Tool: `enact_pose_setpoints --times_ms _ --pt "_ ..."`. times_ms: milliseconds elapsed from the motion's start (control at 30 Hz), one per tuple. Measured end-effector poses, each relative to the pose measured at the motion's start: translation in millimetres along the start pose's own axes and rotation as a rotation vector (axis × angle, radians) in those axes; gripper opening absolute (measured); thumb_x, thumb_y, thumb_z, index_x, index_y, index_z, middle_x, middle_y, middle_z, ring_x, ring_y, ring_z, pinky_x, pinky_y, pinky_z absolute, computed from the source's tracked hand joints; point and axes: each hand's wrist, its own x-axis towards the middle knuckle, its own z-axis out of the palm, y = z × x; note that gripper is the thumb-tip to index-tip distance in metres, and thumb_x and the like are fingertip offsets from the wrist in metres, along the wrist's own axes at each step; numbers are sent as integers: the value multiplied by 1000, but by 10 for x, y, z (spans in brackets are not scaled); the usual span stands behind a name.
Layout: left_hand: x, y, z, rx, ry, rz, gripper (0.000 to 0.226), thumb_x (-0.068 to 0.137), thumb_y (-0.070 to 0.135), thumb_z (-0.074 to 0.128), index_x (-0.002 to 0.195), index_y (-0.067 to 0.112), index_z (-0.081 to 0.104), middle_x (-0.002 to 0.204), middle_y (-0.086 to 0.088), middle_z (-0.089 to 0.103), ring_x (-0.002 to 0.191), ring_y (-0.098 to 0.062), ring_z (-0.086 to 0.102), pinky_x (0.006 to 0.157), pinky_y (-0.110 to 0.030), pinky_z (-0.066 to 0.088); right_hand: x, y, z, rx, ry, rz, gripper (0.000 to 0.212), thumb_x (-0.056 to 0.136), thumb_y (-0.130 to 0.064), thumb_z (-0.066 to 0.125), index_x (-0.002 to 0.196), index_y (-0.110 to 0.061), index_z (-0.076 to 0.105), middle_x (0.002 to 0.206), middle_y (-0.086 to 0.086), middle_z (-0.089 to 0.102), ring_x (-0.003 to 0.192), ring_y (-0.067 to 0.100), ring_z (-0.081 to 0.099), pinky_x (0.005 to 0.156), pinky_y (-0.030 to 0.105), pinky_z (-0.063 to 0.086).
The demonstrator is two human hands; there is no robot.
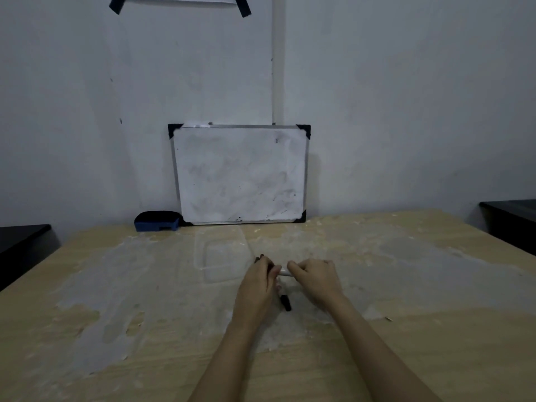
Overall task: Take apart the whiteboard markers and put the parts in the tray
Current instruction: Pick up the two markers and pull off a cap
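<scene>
Both hands grip 1 whiteboard marker (283,273) between them: our left hand (259,281) is curled tight round its dark end, our right hand (314,278) is closed over the other end, and only a short stretch of white barrel shows in the gap. Knuckles face up, both forearms reach in from the near edge, wrists angled toward each other. A second marker (285,303), black and stubby, lies on the table (435,329) just near of the hands, partly hidden by the left one. Just far and left of the hands we see the tray (222,256), clear plastic, a rounded rectangle, hard to make out. The tabletop is pale wood, patchy with a dull grey film. Far off, a smudged whiteboard (240,174) with black corners leans on the wall, a blue eraser (156,221) left of it.
</scene>
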Motion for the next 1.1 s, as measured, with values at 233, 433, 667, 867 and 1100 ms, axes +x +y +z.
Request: enact_pose_setpoints --times_ms 233,433,667,867,1100 --pt "-1 71 -54 35 48 27 48 93 34 22 92 5 59 92 -14 64 86 -27 58 75 -39 46 -16 -79 -2 -177 200 -54 63 78 -47 23 50 -14 69 35 -1 46 55 18 48 78 34 23" --pt "14 -103 -241 -209 76 -376 39 98 30 34 64 20 51 67 -4 51 65 -21 51 67 -36 43 -25 59 -110 -350 491 -78 49 80 -39 39 48 -16 69 37 2 56 52 20 56 72 34 23" --pt "12 -267 -272 297 -140 -224 32 93 37 43 93 8 56 88 -7 60 83 -22 56 66 -30 39 -16 170 -49 -145 183 4 31 94 -37 38 97 -11 55 85 5 47 91 23 37 83 38 31" --pt "-5 -318 -260 488 -116 -139 28 89 35 47 104 12 52 111 -7 58 106 -22 48 86 -32 40 -40 138 -15 -290 -14 34 31 95 -12 35 126 -8 37 117 15 48 107 30 37 85 39 37" --pt "58 8 -255 -231 242 -233 28 93 25 47 113 6 48 97 -3 54 85 -12 54 65 -16 49 21 69 -140 -244 -4 -18 40 95 -2 39 128 -24 46 121 4 55 114 26 44 107 49 25"
